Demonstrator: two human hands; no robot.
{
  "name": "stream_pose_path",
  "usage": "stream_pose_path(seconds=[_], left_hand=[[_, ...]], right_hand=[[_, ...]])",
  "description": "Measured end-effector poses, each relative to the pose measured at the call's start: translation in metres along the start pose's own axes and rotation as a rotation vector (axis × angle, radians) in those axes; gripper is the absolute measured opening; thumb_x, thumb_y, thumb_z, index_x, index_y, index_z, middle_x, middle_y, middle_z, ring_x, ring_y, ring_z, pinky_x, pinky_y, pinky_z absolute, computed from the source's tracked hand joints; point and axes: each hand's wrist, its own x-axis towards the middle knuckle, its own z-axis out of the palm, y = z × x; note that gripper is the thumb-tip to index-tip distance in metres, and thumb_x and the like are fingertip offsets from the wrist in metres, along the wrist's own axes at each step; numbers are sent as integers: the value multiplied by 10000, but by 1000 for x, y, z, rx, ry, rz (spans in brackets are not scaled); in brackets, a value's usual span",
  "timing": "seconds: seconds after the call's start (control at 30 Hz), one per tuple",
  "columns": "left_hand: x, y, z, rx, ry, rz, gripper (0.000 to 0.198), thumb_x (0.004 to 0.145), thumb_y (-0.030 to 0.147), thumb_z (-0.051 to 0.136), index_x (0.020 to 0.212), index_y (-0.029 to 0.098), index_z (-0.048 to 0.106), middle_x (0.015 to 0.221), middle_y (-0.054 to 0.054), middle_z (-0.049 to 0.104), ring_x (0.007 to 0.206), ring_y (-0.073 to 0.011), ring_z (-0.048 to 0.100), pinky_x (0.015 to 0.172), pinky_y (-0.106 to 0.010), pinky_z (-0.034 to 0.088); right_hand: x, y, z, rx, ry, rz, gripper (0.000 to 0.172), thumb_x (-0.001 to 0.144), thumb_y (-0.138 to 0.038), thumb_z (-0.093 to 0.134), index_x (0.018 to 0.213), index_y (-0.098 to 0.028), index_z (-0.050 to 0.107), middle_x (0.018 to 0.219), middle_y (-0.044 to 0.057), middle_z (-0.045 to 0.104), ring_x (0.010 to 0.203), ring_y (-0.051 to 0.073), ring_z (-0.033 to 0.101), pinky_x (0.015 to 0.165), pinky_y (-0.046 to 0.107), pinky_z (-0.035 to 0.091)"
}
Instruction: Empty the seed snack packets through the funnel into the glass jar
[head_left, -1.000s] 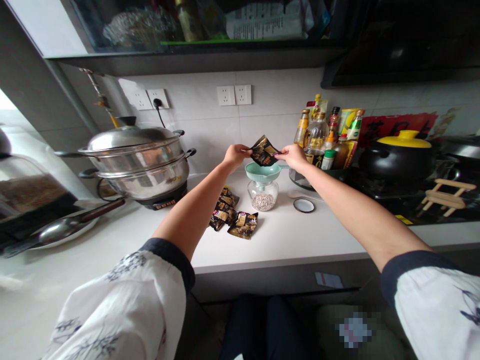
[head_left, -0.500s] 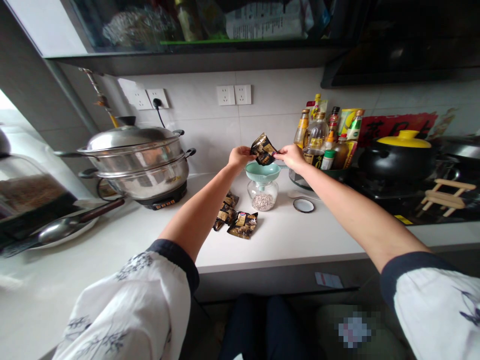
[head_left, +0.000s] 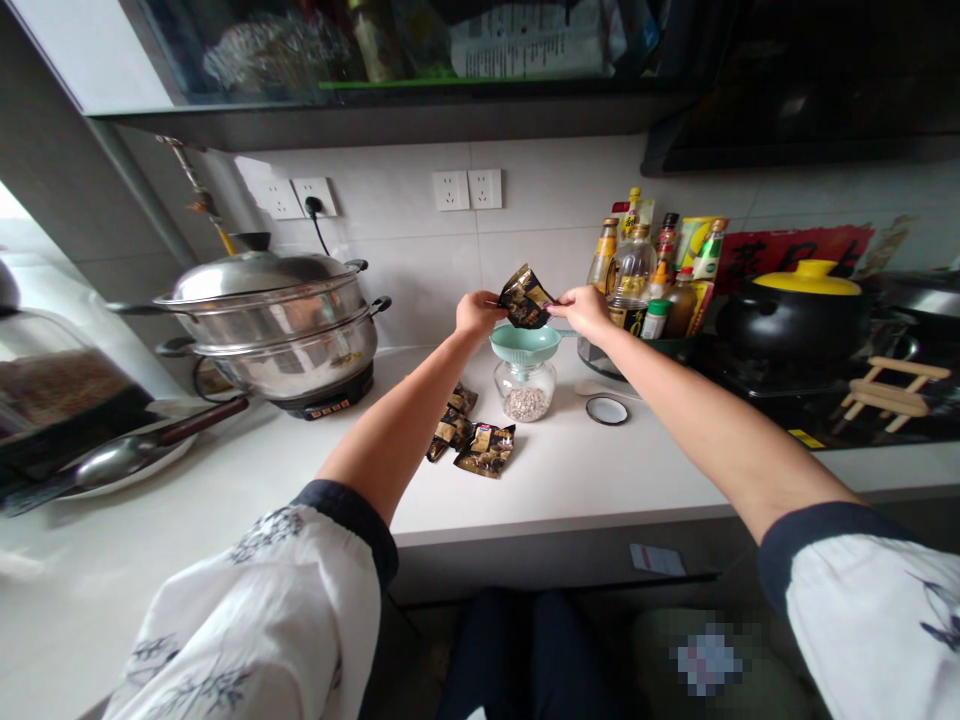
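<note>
Above mint-green plastic funnel [head_left: 525,346]: black-and-gold foil sachet [head_left: 525,302], finger-pinched by left hand [head_left: 478,313], right hand [head_left: 586,311]; likely emptying stage, steady tilt wanted next.

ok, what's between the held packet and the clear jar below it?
The green funnel, set in the mouth of the clear jar, under the held packet. Shows in the head view.
</note>
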Motion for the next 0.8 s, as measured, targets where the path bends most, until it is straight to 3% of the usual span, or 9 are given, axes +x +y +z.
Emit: stream_pose_path(seconds=[0.23, 0.8], left_hand=[[-3, 5, 1, 217, -17, -19, 321, 623, 185, 686, 940, 152, 724, 859, -44, 735, 794, -161, 657, 688, -215, 460], [-5, 4, 0, 263, -17, -43, 341, 614, 197, 667, 944, 145, 736, 843, -40, 716, 816, -182, 651, 707, -232, 469]], right_hand=[[-2, 0, -3, -68, -25, -25, 317, 700, -420, 720, 850, -144, 758, 745, 45, 715, 706, 162, 627, 666, 249, 449], [-1, -2, -1, -112, -44, -20, 304, 701, -416, 719, 842, -150, 765, 695, 26, 690, 679, 142, 597, 628, 232, 415]])
